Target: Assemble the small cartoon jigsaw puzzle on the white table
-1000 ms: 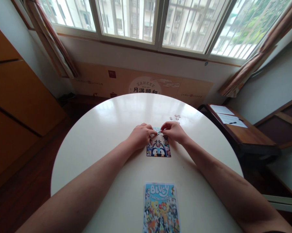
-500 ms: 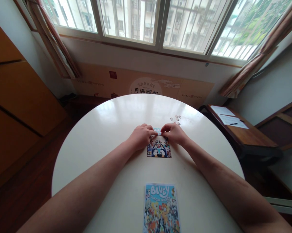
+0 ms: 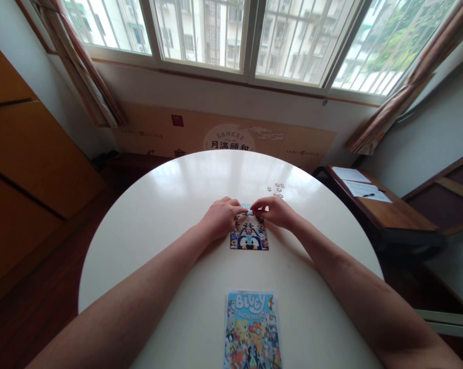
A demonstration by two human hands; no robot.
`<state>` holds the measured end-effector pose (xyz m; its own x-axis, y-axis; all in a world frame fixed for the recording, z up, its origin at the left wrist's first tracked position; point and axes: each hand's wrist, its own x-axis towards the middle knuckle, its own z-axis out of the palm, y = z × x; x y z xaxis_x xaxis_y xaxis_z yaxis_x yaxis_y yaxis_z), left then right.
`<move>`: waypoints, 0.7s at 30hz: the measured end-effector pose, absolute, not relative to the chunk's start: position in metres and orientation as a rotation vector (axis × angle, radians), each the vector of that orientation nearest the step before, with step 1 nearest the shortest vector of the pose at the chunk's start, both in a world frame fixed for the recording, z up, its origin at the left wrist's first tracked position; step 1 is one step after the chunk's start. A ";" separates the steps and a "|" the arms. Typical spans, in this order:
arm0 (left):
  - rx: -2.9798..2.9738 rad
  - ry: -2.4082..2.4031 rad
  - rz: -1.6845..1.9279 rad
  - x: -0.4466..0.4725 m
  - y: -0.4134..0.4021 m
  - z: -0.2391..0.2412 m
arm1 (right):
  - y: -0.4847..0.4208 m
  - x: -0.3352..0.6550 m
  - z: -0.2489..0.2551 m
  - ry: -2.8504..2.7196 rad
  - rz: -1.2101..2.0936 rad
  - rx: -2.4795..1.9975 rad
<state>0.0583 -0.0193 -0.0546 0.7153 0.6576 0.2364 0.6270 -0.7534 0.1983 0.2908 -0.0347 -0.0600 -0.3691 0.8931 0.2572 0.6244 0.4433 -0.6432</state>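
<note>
A small jigsaw puzzle (image 3: 249, 243) lies on the white round table, with a dark blue dog's face at its near side and a pale gap higher up. My left hand (image 3: 224, 216) holds its upper left edge, the index finger reaching over the pieces and the thumb hidden. From the other side, my right hand (image 3: 276, 211) pinches at the upper part of the puzzle. Between those fingertips is what looks like a puzzle piece, mostly covered. Several loose puzzle pieces (image 3: 279, 189) lie just beyond the right hand.
Nearer to me on the table (image 3: 139, 287) lies a picture card (image 3: 253, 328) lettered "Bluey". A wooden side table (image 3: 393, 207) with papers and a pen stands at the right. Windows and a printed board (image 3: 150, 128) are behind, with a wooden cabinet (image 3: 27, 154) at the left.
The whole view has shifted slightly. My right hand's fingertips have moved a little left over the puzzle, closer to the left index finger. The loose pieces and the card lie as before.
</note>
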 end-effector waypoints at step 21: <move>2.901 1.055 0.355 0.060 -0.016 -0.057 | -0.037 0.309 -0.044 -2.451 0.225 -1.322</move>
<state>0.0597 -0.0161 -0.0574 0.7432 0.6379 0.2019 0.6301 -0.7688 0.1096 0.3088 -0.0375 -0.0443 -0.5056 0.8328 0.2254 0.7779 0.5530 -0.2983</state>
